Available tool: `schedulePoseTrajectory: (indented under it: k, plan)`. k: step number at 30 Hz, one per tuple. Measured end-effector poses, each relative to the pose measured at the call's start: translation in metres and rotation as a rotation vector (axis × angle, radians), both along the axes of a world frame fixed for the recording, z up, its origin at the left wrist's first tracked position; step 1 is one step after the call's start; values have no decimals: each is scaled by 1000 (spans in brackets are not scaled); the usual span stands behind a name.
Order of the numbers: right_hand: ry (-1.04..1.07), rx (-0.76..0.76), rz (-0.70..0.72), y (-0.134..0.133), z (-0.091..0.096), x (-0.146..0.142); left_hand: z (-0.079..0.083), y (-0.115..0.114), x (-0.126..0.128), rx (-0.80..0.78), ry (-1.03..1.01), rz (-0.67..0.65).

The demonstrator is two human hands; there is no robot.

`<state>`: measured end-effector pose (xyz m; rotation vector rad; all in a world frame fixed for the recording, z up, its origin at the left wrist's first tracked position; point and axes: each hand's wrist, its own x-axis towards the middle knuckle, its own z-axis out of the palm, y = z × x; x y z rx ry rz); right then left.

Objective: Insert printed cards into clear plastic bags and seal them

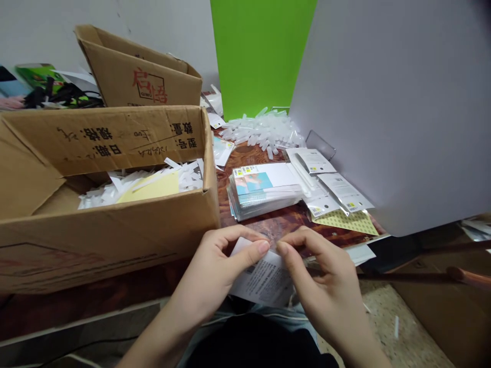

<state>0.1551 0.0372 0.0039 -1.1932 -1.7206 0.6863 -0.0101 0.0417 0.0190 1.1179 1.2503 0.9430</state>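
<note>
A printed white paper card point(261, 276), with small black text on the side that shows, is held just off the near edge of the wood-grain tabletop point(245, 158), above the person's lap. The left hand point(217, 266) is mostly closed, its fingers curled behind the card's top edge and its thumb pressed on the front. The right hand point(326, 273) is also nearly closed, pinching the same edge close by between thumb and forefinger. The pinches almost meet, which looks like a grip for fine handling rather than carrying, though the fingers hide what lies between them.

Just beyond, a stack of packaged cards point(264, 191) sits within easy reach, with flat foil-backed packets point(343, 191) to its right on a dotted yellow sheet point(345, 222). A heap of clear plastic pieces point(261, 133) lies toward the far edge, before a green board point(261, 51), and a grey board point(395, 102) stands at the right. At the left, an open cardboard box point(95, 250) holds white paper strips point(138, 184), its position keeping them beside the hands.
</note>
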Motion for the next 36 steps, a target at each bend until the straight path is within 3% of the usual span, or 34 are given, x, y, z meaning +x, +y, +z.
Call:
schedulePoseTrajectory:
  k: [12,17,25,31,36]
  plan:
    - [-29,26,-18,7,0,-3,0,0,6,-66,-91,72]
    - [-50,56,-3,7,-1,1,-3,4,7,2,-29,18]
    - [-60,114,-36,7,-2,3,-5,5,13,139,74,63]
    - [-63,114,-67,8,-4,9,0,4,12,180,107,-32]
    - [-23,57,-103,7,-9,12,-7,2,5,160,60,-135]
